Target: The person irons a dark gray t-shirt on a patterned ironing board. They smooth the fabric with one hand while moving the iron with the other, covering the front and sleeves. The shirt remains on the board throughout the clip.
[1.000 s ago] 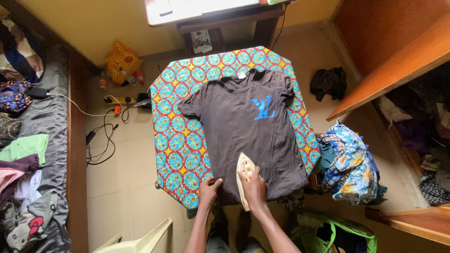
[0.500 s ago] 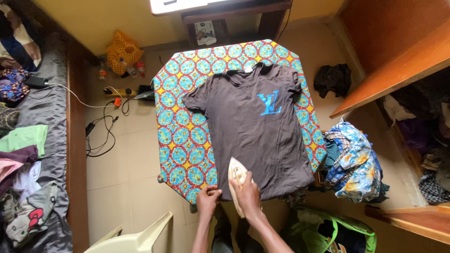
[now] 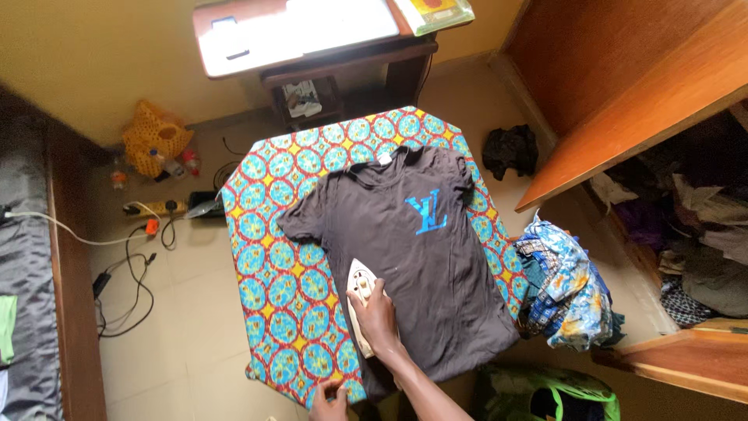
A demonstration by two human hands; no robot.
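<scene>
Cream iron [image 3: 360, 292] sits on the dark shirt [image 3: 413, 257], gripped by the right hand [image 3: 376, 316]. Lots of flat shirt lies ahead of it. Left hand [image 3: 331, 392] pinches the shirt's near edge (partly cut off).

Two bare forearms are seen at the lower edge, with no sleeves, watch or rings visible. The right hand [image 3: 375, 318] is shown whole; of the left hand [image 3: 330, 399] only part is seen, cut by the frame.
</scene>
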